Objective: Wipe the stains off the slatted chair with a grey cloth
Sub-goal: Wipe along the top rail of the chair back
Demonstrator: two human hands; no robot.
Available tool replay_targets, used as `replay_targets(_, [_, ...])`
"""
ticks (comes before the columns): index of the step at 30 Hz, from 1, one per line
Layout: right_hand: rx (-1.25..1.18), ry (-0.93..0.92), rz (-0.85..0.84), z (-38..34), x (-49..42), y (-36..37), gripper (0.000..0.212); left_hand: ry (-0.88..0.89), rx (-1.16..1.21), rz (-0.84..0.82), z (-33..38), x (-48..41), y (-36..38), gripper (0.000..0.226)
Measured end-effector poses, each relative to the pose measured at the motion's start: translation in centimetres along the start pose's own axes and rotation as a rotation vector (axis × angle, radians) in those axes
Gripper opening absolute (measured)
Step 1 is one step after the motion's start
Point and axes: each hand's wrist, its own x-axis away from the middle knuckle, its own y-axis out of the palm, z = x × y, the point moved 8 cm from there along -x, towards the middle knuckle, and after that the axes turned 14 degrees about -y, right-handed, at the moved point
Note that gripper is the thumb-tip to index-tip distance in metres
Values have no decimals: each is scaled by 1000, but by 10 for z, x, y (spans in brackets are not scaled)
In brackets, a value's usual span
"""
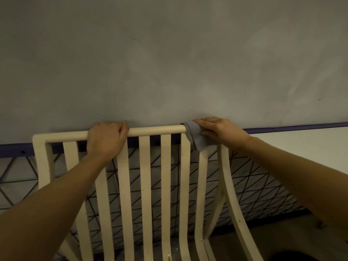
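A cream slatted chair [145,176] faces me with its back against a grey wall. My left hand [106,137] grips the round top rail left of centre, fingers curled over it. At the rail's right end, my right hand [219,129] holds a grey cloth [195,136] wrapped over the rail, with the thumb under the cloth and the fingers on top. A corner of the cloth hangs down over a slat. Small brown stains dot the lower slats [169,258] and the right side rail [239,221].
The grey wall [169,63] stands right behind the chair, with a purple band [291,128] along its base. Below it runs a white panel with a black triangle pattern [254,178]. A white surface [310,144] lies to the right. The floor is dark.
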Motion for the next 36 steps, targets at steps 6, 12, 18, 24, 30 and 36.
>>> replay_targets(6, [1,79,10,25,37,-9,46,2,-6,-2,5,4,6,23])
replay_targets(12, [-85,176,-1,31,29,-15,41,-26,-7,11,5,5,8,25])
replay_targets(18, [-103,277,96,11,6,-8,34,16,-14,22,11,4,7,21])
replay_targets(24, [318,286,-80,-48,-59,9,12,-5,-17,19,23,1,9,27])
replay_targets(30, [230,296,-309,-85,-131,31,29,-34,-36,8,17,1,13,33])
replay_targets(36, [249,51,221,-144,-149,33,26,16,-102,5,-8,8,15,31])
